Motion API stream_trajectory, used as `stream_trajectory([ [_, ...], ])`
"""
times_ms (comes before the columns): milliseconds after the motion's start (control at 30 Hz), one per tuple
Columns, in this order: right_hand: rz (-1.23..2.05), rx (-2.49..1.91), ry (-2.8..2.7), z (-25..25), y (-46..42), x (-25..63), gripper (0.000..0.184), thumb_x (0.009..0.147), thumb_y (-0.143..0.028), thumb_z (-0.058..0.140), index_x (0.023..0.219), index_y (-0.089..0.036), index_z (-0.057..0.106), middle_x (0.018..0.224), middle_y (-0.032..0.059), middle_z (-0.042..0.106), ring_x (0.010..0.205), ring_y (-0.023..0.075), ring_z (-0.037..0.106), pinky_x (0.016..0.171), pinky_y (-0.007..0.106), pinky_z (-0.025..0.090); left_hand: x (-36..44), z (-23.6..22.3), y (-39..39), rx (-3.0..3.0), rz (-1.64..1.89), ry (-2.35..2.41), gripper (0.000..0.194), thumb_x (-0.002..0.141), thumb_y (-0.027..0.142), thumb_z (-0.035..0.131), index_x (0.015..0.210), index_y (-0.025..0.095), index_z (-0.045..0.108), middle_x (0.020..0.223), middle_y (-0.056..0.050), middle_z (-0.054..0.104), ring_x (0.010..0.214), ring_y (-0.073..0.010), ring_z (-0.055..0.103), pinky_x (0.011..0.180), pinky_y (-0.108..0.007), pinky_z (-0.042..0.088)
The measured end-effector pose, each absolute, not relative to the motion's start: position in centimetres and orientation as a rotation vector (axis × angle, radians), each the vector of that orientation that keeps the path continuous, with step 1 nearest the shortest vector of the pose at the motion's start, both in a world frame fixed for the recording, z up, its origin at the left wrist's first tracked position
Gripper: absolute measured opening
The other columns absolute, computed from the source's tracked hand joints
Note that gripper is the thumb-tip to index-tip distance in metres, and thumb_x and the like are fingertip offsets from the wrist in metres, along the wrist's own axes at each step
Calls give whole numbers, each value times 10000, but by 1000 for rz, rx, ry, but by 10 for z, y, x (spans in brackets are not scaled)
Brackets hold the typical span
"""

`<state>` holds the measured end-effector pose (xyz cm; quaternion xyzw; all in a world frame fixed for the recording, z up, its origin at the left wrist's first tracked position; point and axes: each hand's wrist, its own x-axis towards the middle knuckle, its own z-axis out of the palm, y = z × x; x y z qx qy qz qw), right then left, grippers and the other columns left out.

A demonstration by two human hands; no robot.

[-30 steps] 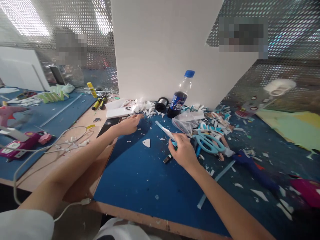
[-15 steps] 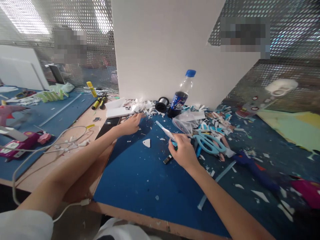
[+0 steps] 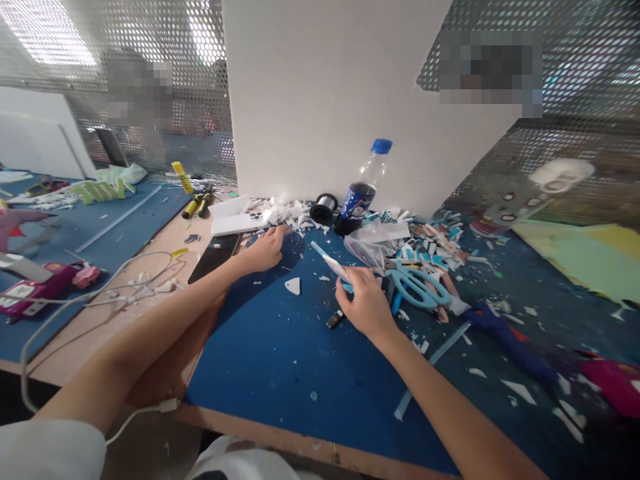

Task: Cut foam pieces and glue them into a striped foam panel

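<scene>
In the head view, my right hand (image 3: 369,301) is closed around a slim white stick with a pale-blue tip (image 3: 334,265), its tip pointing up and left above the blue mat (image 3: 265,360). A bit of teal shows under my fingers, its kind hidden. My left hand (image 3: 267,249) rests low over the mat with its fingers stretched out towards the white scraps (image 3: 295,215), holding nothing visible. Between the hands lies a small white rounded triangle (image 3: 293,286) with a tiny hole or mark. A small dark stick-like piece (image 3: 335,319) lies just below my right hand.
A cola bottle (image 3: 357,197), a wire spool (image 3: 324,209) and a white phone (image 3: 240,223) stand or lie along the back, before a white board (image 3: 320,93). Blue scissors (image 3: 420,287) lie right among scraps. A pink glue gun (image 3: 40,290) and white cable (image 3: 30,347) are left.
Both hands stay almost in place. My left hand and forearm have shifted very slightly, and more of the dark flat slab beside that forearm shows.
</scene>
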<state>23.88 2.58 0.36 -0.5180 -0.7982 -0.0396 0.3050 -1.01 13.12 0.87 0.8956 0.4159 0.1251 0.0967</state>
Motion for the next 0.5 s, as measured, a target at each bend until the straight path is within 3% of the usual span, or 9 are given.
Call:
stream_trajectory([
  [100,-101,-1378,-2115,4,25,238,251,874,-250,433,1052,-135,565,966,165,640,957,290,588,751,412,499,-9,2,135,2638,365,1243,619,693,63,363,1302,41,255,1401,-219,357,1355,-318,258,1067,-484,311],
  [500,-107,-1353,-2120,4,25,238,262,880,-241,422,1052,-110,571,946,167,635,965,283,574,758,396,508,-3,3,135,2667,459,1114,606,666,16,335,1267,85,304,1351,-155,443,1329,-224,326,1090,-371,319],
])
